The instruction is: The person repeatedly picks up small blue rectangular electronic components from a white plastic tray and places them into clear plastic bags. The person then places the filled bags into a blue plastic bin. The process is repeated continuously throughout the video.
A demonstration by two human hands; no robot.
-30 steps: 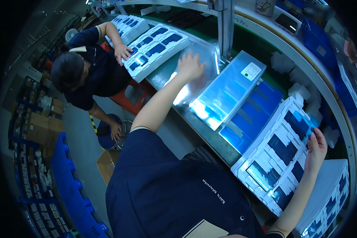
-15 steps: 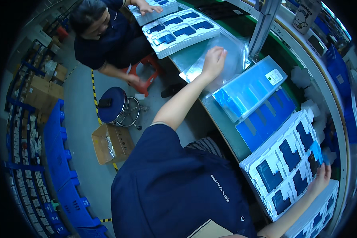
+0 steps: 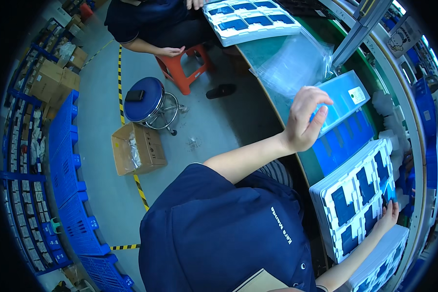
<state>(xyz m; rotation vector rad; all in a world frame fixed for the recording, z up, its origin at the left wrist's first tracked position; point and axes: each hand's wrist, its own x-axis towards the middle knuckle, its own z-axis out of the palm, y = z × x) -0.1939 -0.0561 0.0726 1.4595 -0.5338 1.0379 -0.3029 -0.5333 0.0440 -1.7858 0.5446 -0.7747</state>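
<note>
The left hand (image 3: 304,121) is held up in the middle right of the frame, above the near edge of the green-topped desk (image 3: 277,92). Its fingers are curled loosely toward the thumb, half open, and whether anything is actually pinched between them can't be told; the fingertips overlap the lower edge of a pale blue translucent plastic tray (image 3: 343,100) that's lying on the desk just to the right. A crumpled clear plastic bag (image 3: 294,63) is spread flat on the desk just above the hand.

The right hand (image 3: 388,216) is found lower right, laid flat with fingers stretched out on the right-hand part of a stack of white foam trays with dark blue rectangular pieces set in their pockets (image 3: 352,199). Nothing is gripped there, the hand is just pressed on top.

At the top of the frame a similar white tray of blue pieces (image 3: 250,19) is set in front of a seated co-worker (image 3: 146,19). A round blue stool (image 3: 143,100) and an open cardboard box (image 3: 136,155) are seen on the floor, centre left.
</note>
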